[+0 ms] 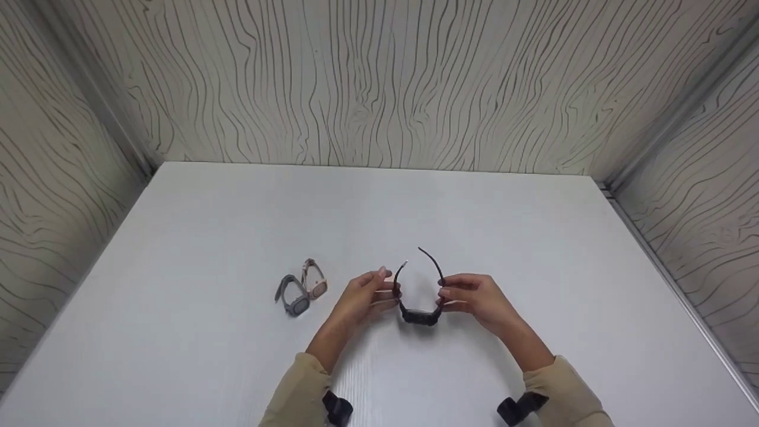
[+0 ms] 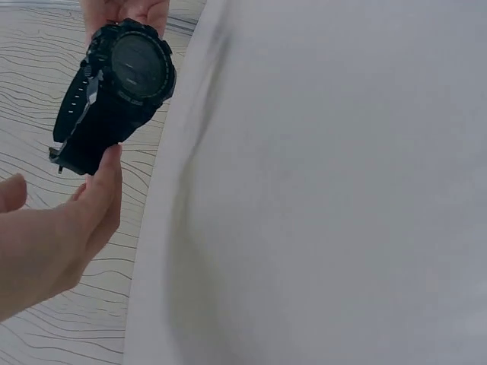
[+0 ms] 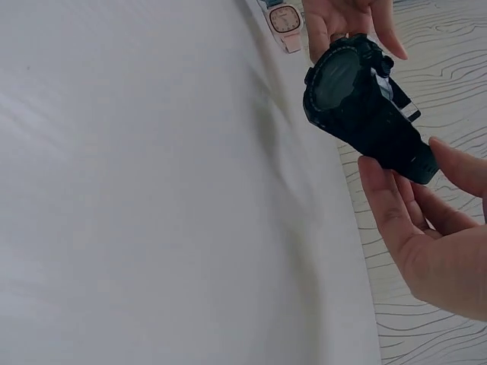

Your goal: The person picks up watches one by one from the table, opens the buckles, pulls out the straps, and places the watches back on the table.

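A black digital watch (image 1: pixel 420 313) with a round face is held up over the white table (image 1: pixel 237 225), its two straps pointing away from me. My left hand (image 1: pixel 382 290) pinches the left strap and my right hand (image 1: pixel 452 295) pinches the right strap. The left wrist view shows the watch (image 2: pixel 125 80) face-on, with my left hand (image 2: pixel 72 220) touching the strap end by its thumb and the right hand (image 2: pixel 125 11) behind it. In the right wrist view the watch (image 3: pixel 358 99) lies between my right hand (image 3: pixel 426 228) and my left hand (image 3: pixel 342 23).
A grey watch (image 1: pixel 293 296) and a pink watch (image 1: pixel 314 279) lie side by side on the table, left of my hands; the pink watch (image 3: pixel 285 19) also shows in the right wrist view. Wood-grain walls (image 1: pixel 379 83) close in the table at the back and both sides.
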### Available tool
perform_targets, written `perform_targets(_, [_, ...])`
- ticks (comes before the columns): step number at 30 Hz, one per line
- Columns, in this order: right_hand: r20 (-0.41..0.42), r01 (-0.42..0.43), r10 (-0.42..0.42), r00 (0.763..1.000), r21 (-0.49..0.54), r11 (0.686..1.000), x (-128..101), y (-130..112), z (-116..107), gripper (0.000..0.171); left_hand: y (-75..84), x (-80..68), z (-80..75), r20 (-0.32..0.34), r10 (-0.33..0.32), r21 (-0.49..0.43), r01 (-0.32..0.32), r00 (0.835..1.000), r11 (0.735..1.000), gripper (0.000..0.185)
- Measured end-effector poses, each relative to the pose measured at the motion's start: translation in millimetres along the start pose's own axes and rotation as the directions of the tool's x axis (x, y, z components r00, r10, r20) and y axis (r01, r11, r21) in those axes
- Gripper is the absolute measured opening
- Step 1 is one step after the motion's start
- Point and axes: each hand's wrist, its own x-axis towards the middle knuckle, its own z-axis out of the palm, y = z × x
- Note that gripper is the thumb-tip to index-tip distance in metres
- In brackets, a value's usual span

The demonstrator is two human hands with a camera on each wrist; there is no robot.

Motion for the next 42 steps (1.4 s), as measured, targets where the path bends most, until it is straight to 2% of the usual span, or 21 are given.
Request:
perform_targets(3, [-0.019, -0.019, 0.020, 1.000, 0.023, 1.000, 2.7, 1.7, -4.7, 0.020, -2.0, 3.0, 0.3, 0.025, -0.010, -0.053, 0.011, 1.000, 0.999, 0.048])
perform_targets(11, [-0.088, -0.066, 0.067, 0.994, 0.019, 0.998, 10.4, 7.1, -13.2, 0.032, -7.7, 12.1, 5.1, 0.074, 0.003, -0.195, 0.011, 0.997, 0.981, 0.050])
perform_targets(20, [-0.144, -0.090, 0.091, 0.985, 0.014, 0.996, 14.7, 13.5, -19.1, 0.041, -13.6, 20.0, 9.0, 0.079, -0.006, -0.228, 0.024, 0.997, 0.973, 0.051])
perform_targets(26, [-0.166, -0.098, 0.104, 0.981, 0.042, 0.994, 14.8, 17.0, -21.9, 0.042, -14.2, 19.5, 8.1, 0.102, -0.005, -0.240, 0.030, 0.995, 0.970, 0.053])
perform_targets(33, [-0.143, -0.080, 0.089, 0.986, 0.069, 0.994, 15.6, 22.3, -23.1, 0.037, -15.6, 17.3, 5.3, 0.105, -0.024, -0.244, 0.050, 0.994, 0.969, 0.054])
perform_targets(42, [-0.165, -0.075, 0.076, 0.983, 0.012, 0.997, 14.7, 22.1, -22.0, 0.026, -15.1, 17.0, 5.4, 0.114, -0.044, -0.259, 0.073, 0.993, 0.963, 0.059])
